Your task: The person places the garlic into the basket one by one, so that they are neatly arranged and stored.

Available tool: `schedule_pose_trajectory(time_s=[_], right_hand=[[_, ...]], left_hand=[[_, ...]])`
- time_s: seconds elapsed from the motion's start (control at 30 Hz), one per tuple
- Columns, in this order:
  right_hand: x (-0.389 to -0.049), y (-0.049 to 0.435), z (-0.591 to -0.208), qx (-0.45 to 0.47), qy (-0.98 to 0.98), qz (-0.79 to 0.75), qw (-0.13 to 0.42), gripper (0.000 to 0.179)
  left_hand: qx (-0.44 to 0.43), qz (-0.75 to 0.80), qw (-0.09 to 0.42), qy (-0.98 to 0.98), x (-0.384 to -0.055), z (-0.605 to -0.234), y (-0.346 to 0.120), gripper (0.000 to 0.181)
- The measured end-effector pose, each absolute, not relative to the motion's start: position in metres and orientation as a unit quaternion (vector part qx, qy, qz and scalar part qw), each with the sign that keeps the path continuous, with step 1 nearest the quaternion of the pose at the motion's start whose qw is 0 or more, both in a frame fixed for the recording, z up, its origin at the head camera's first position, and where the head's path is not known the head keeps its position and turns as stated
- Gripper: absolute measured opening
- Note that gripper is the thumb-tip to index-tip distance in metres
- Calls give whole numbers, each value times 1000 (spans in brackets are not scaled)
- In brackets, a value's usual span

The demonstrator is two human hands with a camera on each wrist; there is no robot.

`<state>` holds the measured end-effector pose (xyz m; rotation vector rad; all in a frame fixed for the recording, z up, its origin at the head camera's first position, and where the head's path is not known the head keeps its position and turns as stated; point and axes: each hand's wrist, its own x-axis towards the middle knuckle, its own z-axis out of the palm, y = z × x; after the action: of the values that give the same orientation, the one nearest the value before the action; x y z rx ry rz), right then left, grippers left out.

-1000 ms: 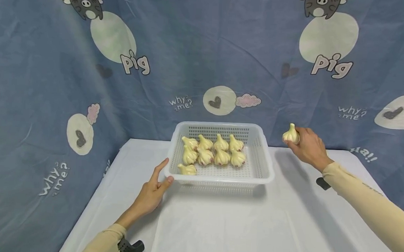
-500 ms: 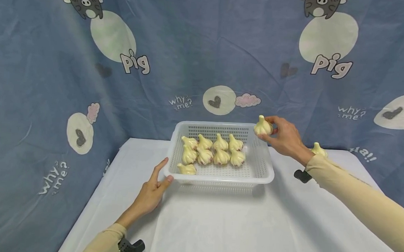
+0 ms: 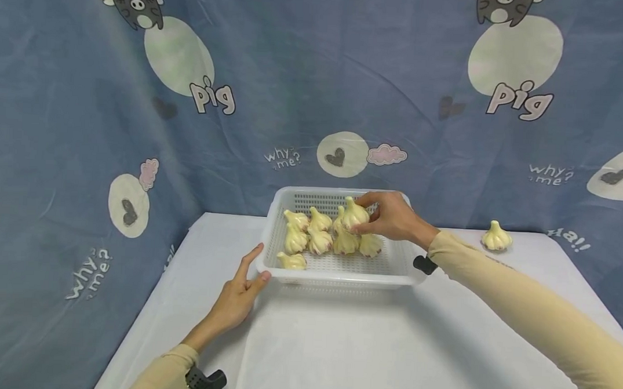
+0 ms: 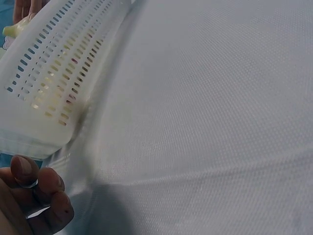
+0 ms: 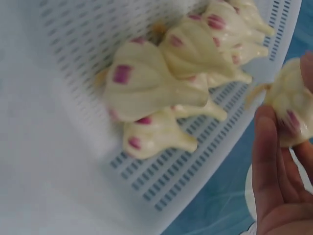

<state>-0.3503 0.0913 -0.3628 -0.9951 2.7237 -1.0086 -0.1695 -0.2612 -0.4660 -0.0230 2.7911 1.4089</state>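
A white perforated basket (image 3: 334, 277) holds several pale garlic bulbs (image 3: 320, 242) with purple marks, set roughly in rows. Over its right part, my right hand (image 3: 391, 214) pinches another garlic bulb (image 3: 356, 215) between thumb and fingers, stem upward. That held bulb (image 5: 292, 100) also shows in the right wrist view, raised above the others. At the basket's front left corner, my left hand (image 3: 235, 298) touches the rim with an extended index finger and the thumb. In the left wrist view, loosely bent fingers (image 4: 51, 181) show beside the basket's corner.
One garlic bulb (image 3: 496, 236) stands on the white-covered table (image 3: 346, 347) at the back right. A blue printed curtain (image 3: 274, 88) hangs right behind the table and along its left side.
My right hand has carried its garlic bulb leftward from beyond the basket's right side to above the bulbs inside. The bulb at the table's back right has come into view. My left hand stays put.
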Motion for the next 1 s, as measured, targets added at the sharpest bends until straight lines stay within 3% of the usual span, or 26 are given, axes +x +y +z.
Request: schedule_pose_trajectory(time_s=[0.63,1.0], right_hand=[[-348,41,-383,-399,881,-230,111,61],[-347,25,-394,-440,865,-207,120,52]], left_hand=[[-3,440,7,898,-169,-464,-260,67],[-1,447,6,895,-170,-466,-262,68]])
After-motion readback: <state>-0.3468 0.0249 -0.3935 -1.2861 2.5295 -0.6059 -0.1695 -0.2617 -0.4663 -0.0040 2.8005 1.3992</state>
